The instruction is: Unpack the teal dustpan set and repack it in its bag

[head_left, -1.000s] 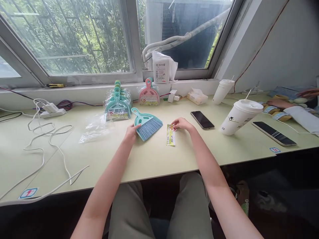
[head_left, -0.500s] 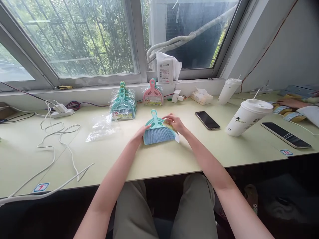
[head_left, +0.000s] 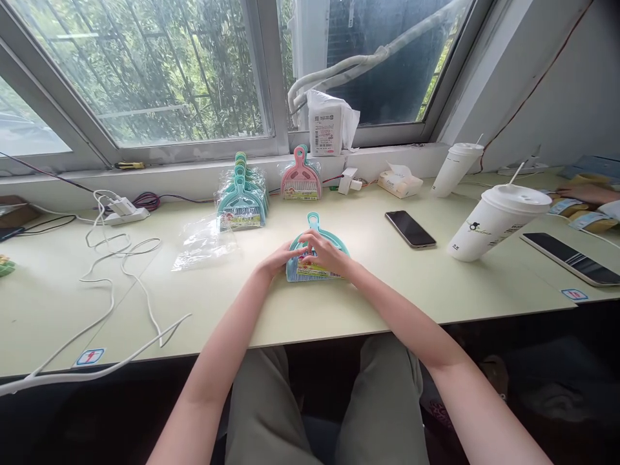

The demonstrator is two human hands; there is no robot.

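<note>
colourful label point(head_left: 312, 270), writing unreadable

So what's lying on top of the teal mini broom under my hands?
A yellow printed label card lies across the bristles of the teal mini broom. The left hand and right hand rest on it, hiding the card's upper edge and most of the bristles.

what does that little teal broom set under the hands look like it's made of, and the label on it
Teal brush set: looks like smooth moulded plastic, going by its even colour and rounded handle loop. Label: seems printed paper or card, flat with bright print; too small to be sure. Both hands, left hand and right hand, rest on it.
</note>
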